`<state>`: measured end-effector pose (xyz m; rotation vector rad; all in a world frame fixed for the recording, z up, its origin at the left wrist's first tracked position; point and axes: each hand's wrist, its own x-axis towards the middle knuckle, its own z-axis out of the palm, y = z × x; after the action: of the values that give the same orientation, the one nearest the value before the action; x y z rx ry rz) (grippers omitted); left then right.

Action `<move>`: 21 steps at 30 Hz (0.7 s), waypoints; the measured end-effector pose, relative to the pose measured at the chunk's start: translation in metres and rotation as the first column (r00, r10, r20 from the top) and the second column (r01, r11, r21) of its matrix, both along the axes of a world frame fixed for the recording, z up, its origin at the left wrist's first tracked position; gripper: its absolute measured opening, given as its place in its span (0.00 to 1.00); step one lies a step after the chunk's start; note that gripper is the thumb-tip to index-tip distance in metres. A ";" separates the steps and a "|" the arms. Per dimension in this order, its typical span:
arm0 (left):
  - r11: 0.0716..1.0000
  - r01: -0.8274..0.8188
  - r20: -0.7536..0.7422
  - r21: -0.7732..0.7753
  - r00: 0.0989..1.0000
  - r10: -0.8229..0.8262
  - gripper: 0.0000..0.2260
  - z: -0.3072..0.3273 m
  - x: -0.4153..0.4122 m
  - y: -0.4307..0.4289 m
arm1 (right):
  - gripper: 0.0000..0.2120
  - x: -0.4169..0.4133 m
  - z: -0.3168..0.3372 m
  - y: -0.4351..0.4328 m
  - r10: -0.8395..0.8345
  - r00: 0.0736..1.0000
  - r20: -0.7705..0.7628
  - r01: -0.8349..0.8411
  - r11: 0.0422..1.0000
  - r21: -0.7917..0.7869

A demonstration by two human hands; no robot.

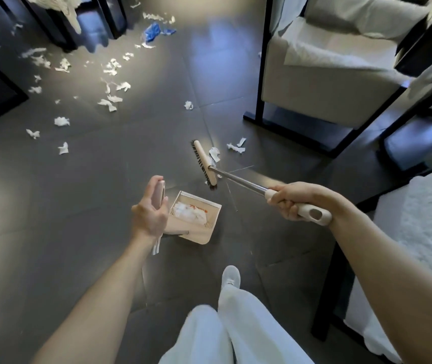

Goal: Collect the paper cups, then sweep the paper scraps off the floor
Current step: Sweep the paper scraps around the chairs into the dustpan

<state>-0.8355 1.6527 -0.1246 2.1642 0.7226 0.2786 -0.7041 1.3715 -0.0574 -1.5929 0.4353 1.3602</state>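
Note:
My right hand [291, 199] grips the beige handle of a broom [238, 178]. Its brush head [204, 162] hangs just above the dark floor, a white scrap [214, 154] beside it. My left hand [150, 208] holds the upright beige handle of a dustpan [195, 219], fingers loosely around it. The pan sits low by the floor and holds white crumpled paper with an orange mark. White paper scraps [110, 85] lie scattered over the floor to the upper left. More scraps [236, 147] lie right of the brush. No paper cup is plainly visible.
A pale armchair [322, 82] on a black frame stands at the upper right. A white fluffy seat [419, 232] is at the right edge. Dark furniture legs [60, 27] stand at the top left. A blue crumpled item [154, 31] lies at the far top. My white trousers and shoe [230, 277] are below.

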 end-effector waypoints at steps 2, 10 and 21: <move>1.000 -0.001 -0.015 0.002 1.000 0.001 0.18 -0.001 0.030 0.008 | 0.15 0.026 -0.003 0.005 -0.026 1.000 0.014 0.026 1.000 0.006; 0.999 0.028 -0.094 -0.019 0.995 -0.029 0.17 -0.010 0.132 0.039 | 0.30 0.118 -0.034 0.038 -0.207 0.976 0.069 0.210 0.977 -0.034; 0.995 0.076 -0.155 -0.058 0.984 -0.084 0.17 -0.018 0.232 0.058 | 0.33 0.244 -0.070 0.038 -0.090 0.970 0.228 0.142 0.964 -0.225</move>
<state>-0.6032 1.7106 -0.1428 2.1770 0.7202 0.0461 -0.4600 1.4094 -0.1278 -1.8608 0.5682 1.0614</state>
